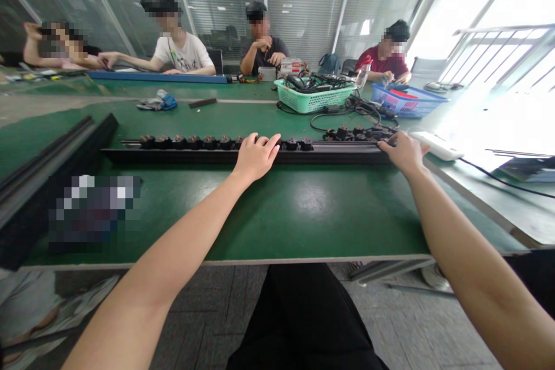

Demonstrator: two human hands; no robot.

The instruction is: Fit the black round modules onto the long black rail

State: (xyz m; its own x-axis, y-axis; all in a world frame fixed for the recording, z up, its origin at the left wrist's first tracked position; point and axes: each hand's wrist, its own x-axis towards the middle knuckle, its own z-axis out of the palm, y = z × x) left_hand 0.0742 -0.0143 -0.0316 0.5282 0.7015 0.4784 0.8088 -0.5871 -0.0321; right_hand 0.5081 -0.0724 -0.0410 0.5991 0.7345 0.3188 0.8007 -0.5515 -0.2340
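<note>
One long black rail (195,156) lies left to right across a green table (303,208). Along it stands a row of small black sockets (210,142): seven show left of the left hand (256,156), at least two right of it; the hand hides some. That hand's fingers are slightly apart, curled over the row; whether they grip, I cannot tell. The right hand (405,150) touches the rail's right end, its grip unclear. More black pieces (344,133) cluster just beyond. Farther off are two baskets: a green basket (310,103) heaped with dark cables (314,84), and, right, a blue basket (392,101) holding something red (403,94). Four people sit at the far side.
</note>
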